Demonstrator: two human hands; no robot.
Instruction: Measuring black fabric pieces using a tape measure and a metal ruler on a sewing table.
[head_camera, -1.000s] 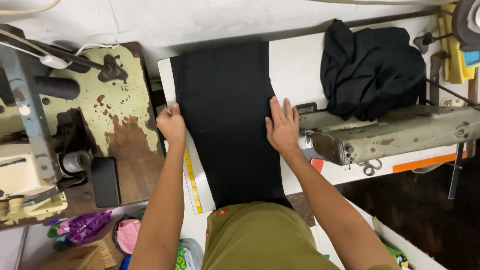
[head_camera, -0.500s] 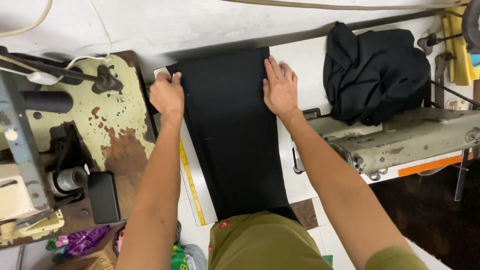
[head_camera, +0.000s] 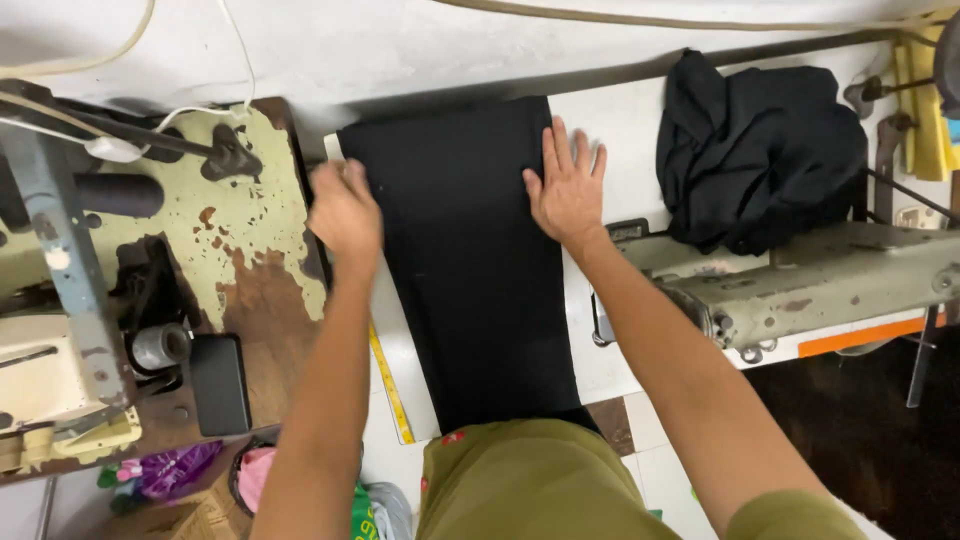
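I have just one camera, and it sits on the person's head. It looks almost straight down at the white counter (head_camera: 640, 130), from close up. Both arms reach away from it into the picture. At the bottom edge I see the person's own lap. There is no second view to share with.

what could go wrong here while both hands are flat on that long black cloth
The black cloth hangs off the white table onto the lap, so it may slide once released. The right hand presses close to the sewing machine; sleeve or cloth might snag there. The left hand could drag the edge askew.
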